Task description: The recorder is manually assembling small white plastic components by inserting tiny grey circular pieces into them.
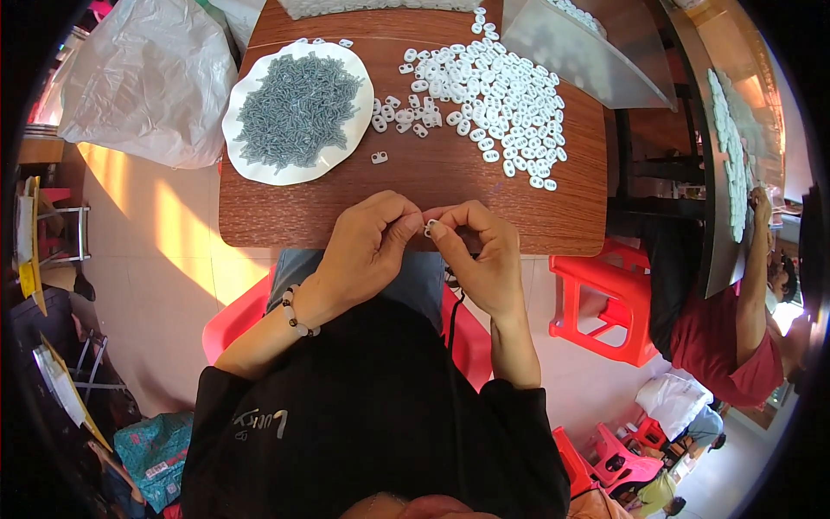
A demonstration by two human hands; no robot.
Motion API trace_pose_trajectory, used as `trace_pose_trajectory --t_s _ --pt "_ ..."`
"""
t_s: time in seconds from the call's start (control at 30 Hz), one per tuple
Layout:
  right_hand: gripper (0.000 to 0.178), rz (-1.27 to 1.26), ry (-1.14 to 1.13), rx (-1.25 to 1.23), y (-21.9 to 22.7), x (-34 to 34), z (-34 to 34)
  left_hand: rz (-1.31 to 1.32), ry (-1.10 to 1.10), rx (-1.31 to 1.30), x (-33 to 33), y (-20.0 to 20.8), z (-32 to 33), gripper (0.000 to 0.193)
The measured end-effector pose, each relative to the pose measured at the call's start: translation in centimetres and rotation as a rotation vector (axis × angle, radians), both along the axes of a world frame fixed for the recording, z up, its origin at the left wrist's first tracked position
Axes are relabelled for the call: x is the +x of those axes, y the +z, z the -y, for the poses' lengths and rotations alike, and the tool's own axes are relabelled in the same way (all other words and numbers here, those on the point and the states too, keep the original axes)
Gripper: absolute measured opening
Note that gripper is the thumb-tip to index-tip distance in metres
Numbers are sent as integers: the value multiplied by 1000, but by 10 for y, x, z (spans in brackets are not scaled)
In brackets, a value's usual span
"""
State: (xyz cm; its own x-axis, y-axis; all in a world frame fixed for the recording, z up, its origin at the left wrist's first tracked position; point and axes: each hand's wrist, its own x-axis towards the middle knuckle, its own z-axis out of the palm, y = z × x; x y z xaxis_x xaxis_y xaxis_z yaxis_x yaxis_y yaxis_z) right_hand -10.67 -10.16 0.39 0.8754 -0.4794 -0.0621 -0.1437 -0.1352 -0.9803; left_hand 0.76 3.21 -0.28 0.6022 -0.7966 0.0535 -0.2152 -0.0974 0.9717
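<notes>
R hand [484, 255], mine, pinches small white holed plastic oval [429, 231] by brown wood-grain table's [553, 229] near edge; my L hand's [363, 246] closed, can't tell on what. Slack R pinch might drop it.

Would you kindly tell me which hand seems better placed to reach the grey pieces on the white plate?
Probably the left hand: it is nearer the white plate and grey pieces, while the right hand pinches a white piece. Whether the left holds anything is unclear.
</notes>
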Motion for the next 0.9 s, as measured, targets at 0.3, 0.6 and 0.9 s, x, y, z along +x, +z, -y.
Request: trace_pose_trajectory --t_s 0.3,0.6,0.9 --pt "7 1 0 -2 1 0 0 59 4 -18 1 -2 0 8" --pt "6 2 18 -47 -2 1 -1 220 25 -19 1 -1 2 2" --pt "6 -7 -35 27 -2 2 -7 254 100 -32 -6 -6 5 2"
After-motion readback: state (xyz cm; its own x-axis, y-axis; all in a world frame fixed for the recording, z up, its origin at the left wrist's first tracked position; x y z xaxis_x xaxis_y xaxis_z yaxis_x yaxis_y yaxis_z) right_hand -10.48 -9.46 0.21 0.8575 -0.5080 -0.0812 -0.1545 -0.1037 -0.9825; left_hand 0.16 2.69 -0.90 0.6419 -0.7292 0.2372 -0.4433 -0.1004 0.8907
